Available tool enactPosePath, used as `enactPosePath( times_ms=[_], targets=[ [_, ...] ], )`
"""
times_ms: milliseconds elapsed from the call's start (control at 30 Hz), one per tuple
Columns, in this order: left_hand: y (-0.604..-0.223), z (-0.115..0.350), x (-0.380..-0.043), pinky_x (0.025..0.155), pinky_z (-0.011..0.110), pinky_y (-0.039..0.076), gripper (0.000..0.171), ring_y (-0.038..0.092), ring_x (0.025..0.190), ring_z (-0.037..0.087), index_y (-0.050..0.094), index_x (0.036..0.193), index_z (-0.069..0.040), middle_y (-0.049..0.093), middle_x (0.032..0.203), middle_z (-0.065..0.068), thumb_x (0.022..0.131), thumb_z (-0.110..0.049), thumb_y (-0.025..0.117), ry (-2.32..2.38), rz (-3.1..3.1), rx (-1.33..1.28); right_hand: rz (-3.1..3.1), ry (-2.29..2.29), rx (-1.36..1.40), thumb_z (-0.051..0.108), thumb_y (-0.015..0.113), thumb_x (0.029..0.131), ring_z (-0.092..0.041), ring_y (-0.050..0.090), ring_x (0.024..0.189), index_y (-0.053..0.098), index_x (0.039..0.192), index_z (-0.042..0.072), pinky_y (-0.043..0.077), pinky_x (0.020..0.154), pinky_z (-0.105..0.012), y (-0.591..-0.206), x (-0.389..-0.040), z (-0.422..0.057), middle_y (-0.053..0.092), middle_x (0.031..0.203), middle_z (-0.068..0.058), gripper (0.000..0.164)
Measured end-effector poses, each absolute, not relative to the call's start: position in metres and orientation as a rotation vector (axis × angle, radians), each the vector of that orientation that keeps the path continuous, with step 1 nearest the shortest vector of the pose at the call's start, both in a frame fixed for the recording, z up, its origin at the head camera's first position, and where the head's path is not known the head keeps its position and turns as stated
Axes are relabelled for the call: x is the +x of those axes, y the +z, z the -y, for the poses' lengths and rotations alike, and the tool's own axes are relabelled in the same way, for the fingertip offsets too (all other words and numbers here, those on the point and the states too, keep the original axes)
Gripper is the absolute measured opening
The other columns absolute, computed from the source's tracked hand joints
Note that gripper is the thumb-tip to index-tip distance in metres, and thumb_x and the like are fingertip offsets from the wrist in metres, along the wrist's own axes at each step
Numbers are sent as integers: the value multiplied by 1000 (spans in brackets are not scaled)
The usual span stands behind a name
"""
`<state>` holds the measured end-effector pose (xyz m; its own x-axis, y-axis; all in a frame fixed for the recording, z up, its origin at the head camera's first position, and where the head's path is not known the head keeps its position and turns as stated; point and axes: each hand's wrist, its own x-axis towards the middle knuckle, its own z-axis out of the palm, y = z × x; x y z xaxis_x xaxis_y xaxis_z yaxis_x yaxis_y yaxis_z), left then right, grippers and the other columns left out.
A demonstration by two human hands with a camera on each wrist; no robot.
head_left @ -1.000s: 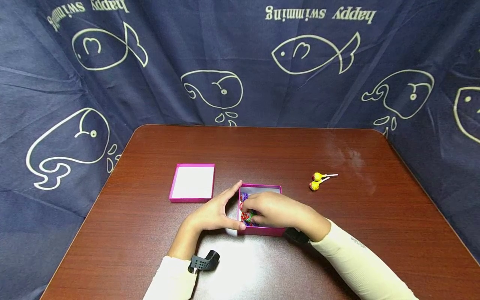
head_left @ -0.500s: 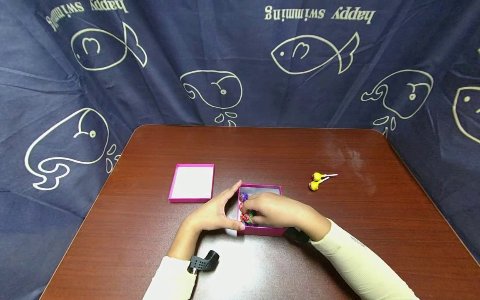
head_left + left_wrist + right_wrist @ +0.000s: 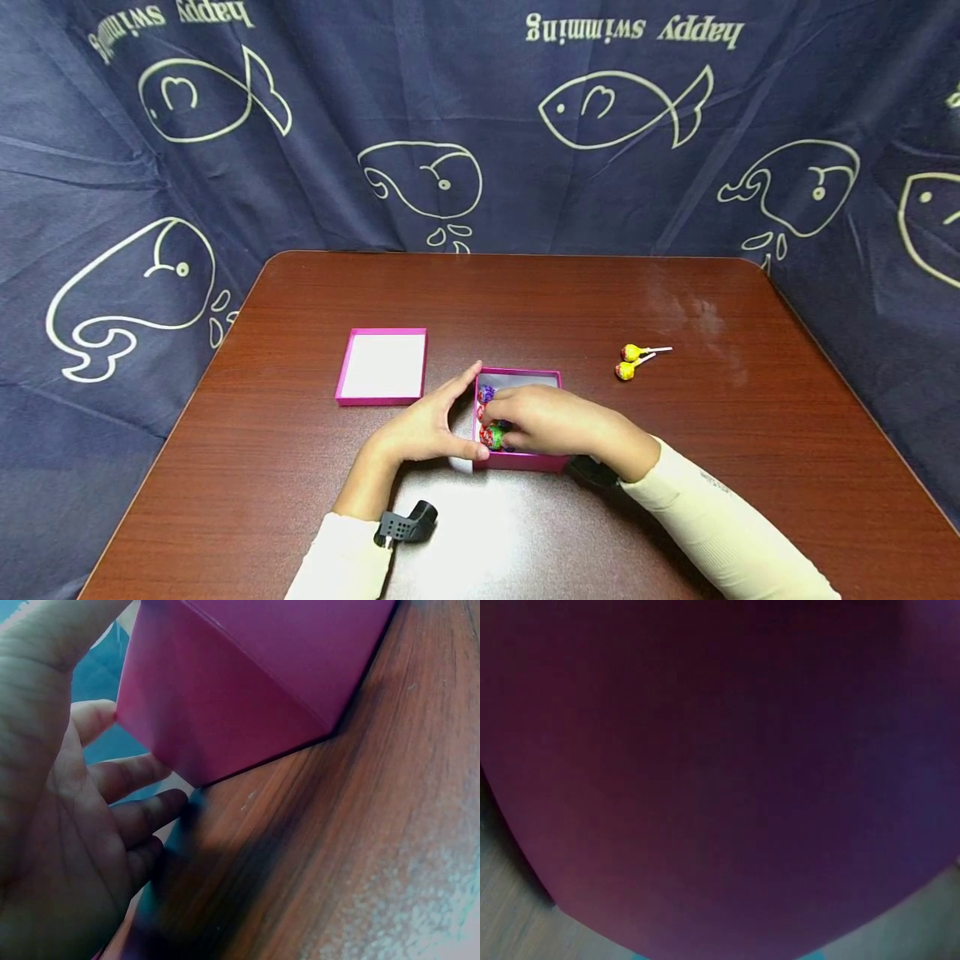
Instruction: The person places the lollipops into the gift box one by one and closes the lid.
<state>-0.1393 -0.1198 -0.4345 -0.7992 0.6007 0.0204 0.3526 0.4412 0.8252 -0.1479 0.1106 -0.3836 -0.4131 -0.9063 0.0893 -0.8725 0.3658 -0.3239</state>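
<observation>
A pink square box [image 3: 525,462] with a pale interior stands mid-table. My left hand [image 3: 427,427] spans its left side, thumb at the near corner and index finger at the far corner. In the left wrist view, outstretched fingers [image 3: 131,776] touch the box's outer wall [image 3: 225,697]. My right hand [image 3: 551,421] reaches inside, fingers bent downward. By its thumb it holds a red-and-green wrapped lollipop [image 3: 491,437], whose stick is hidden. A purple wrapped lollipop [image 3: 487,393] and a red one lie along the left wall. The box's wall [image 3: 705,825] fills the right wrist view.
The pink-edged lid [image 3: 384,367], white inside facing up, lies left of the box. Two yellow lollipops [image 3: 628,362] with white sticks lie to the right. The brown table [image 3: 495,300] ends at a dark blue curtain [image 3: 315,167] with fish drawings.
The red-and-green lollipop has turned and shifted slightly left and nearer within the box. Both hands keep nearly the same place; the whole view has drifted a little.
</observation>
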Motion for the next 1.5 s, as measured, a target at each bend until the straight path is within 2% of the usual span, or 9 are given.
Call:
enactPosePath(
  times_ms=[367, 633, 900, 1333, 1500],
  targets=[
    [-433, 119, -139, 119, 43, 19, 116, 22, 147, 19, 18, 160, -13, 23, 162, 7, 72, -39, 89, 1288, -2423, 810, -2510, -492, -1653, 6, 75, 79, -6, 41, 71, 57, 83, 15, 39, 62, -23, -384, -148, -110, 45, 75, 8, 20],
    [-432, 121, -138, 118, 45, 19, 116, 22, 147, 21, 18, 160, -13, 23, 162, 8, 72, -40, 89, 1299, -2420, 815, -2483, -508, -1696, 4, 75, 78, -6, 42, 70, 56, 81, 14, 41, 63, -23, -386, -150, -108, 47, 73, 7, 21],
    [-434, 120, -139, 118, 42, 20, 117, 23, 146, 18, 18, 160, -15, 23, 162, 6, 71, -42, 89, 1291, -2434, 803, -2486, -490, -1640, 3, 73, 79, -5, 40, 69, 57, 82, 14, 39, 62, -21, -384, -149, -109, 44, 72, 9, 20],
    [-433, 119, -138, 118, 40, 20, 117, 22, 146, 15, 17, 161, -17, 22, 163, 3, 72, -42, 88, 1281, -2429, 792, -2498, -498, -1605, 5, 75, 78, -4, 44, 71, 59, 85, 15, 42, 63, -21, -383, -148, -110, 53, 77, 7, 20],
    [-436, 119, -135, 118, 43, 20, 116, 23, 146, 17, 19, 160, -16, 23, 162, 4, 71, -41, 89, 1305, -2426, 792, -2507, -481, -1620, 7, 77, 77, -5, 42, 70, 56, 83, 15, 41, 63, -22, -386, -145, -109, 47, 76, 8, 23]
  ],
)
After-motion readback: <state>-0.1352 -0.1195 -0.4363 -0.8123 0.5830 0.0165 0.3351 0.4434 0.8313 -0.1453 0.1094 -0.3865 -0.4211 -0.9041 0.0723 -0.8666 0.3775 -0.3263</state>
